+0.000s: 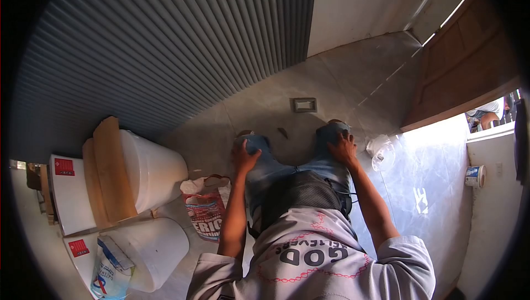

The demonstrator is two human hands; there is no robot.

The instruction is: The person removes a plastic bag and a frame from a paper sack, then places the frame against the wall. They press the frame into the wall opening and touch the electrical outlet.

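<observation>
My left hand point(243, 157) rests on my left knee, thumb apart from the fingers and nothing held. On the other knee lies my right hand point(344, 149), its fingers spread over the denim, also holding nothing. Between and ahead of my knees, a small dark piece point(282, 133) lies on the tiled floor, too small to name. Farther ahead is a rectangular metal-framed plate point(305, 105). A clear plastic bag or wrapping point(381, 153) sits right of my right hand. Left of my left forearm stands a red and white printed bag point(204, 206).
Two white toilets point(160, 170) stand on the left, one with cardboard strips point(113, 170), the other with a printed bag point(110, 275) on it. Ahead is a grey ribbed wall panel point(182, 40). Right are a wooden door point(464, 62), a small tub point(475, 176) and another person point(488, 115) beyond.
</observation>
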